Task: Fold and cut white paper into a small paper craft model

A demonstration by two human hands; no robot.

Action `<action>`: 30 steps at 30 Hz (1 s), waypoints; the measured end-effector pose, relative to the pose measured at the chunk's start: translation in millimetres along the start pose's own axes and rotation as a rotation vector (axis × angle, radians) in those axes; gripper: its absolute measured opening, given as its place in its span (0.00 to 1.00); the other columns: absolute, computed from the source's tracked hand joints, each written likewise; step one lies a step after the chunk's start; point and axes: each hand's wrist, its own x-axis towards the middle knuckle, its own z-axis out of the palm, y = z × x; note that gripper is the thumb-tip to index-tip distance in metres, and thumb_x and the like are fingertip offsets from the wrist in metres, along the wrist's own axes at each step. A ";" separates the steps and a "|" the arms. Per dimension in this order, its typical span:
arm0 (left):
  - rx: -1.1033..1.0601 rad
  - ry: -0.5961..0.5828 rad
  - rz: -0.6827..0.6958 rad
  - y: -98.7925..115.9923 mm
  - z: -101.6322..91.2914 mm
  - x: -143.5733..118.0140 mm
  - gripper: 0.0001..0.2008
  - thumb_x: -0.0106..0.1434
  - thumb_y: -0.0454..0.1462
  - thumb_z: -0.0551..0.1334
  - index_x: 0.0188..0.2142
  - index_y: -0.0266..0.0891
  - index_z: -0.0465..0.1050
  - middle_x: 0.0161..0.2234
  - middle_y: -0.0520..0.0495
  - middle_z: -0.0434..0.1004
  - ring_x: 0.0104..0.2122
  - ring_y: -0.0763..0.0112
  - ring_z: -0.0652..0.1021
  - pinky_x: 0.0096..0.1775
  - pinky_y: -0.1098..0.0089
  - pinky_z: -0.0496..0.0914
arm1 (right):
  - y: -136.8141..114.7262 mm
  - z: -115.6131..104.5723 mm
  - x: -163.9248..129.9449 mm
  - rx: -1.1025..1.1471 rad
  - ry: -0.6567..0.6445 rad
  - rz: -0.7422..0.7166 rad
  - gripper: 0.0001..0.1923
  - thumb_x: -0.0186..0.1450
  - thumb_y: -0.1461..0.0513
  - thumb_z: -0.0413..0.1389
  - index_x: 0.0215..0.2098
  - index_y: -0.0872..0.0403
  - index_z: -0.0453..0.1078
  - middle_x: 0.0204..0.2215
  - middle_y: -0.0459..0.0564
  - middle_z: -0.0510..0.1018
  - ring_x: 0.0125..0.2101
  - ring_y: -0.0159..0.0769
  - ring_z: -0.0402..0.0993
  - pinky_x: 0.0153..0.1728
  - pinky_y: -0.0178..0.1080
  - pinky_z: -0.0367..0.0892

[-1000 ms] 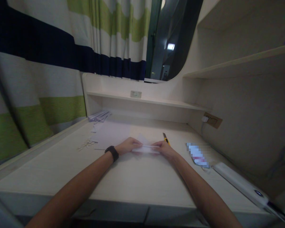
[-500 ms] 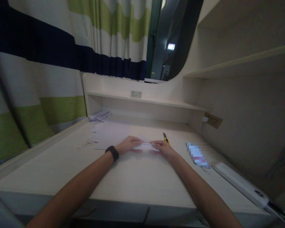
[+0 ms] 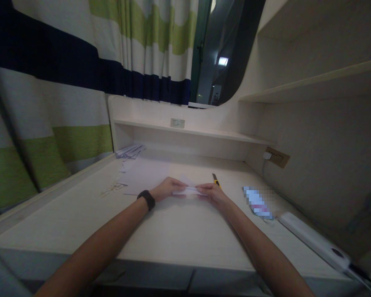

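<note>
Fingertips of the left hand [image 3: 166, 189] and right hand [image 3: 210, 192] pinch the folded paper [image 3: 187, 190]; press evenly, avoiding the utility knife [image 3: 215, 180] at one o'clock.

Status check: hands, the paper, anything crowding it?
Left hand and right hand pinch folded paper flat on desk. Utility knife beside right hand.
</note>
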 end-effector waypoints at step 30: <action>0.089 0.068 0.031 2.2 3.3 -0.8 0.21 0.49 0.46 0.69 0.37 0.31 0.77 0.36 0.40 0.76 0.34 0.65 0.76 0.38 0.62 0.73 | 6.9 -4.0 3.0 -0.087 -0.041 -0.027 0.16 0.52 0.58 0.65 0.37 0.59 0.76 0.31 0.54 0.79 0.25 0.32 0.74 0.27 0.35 0.72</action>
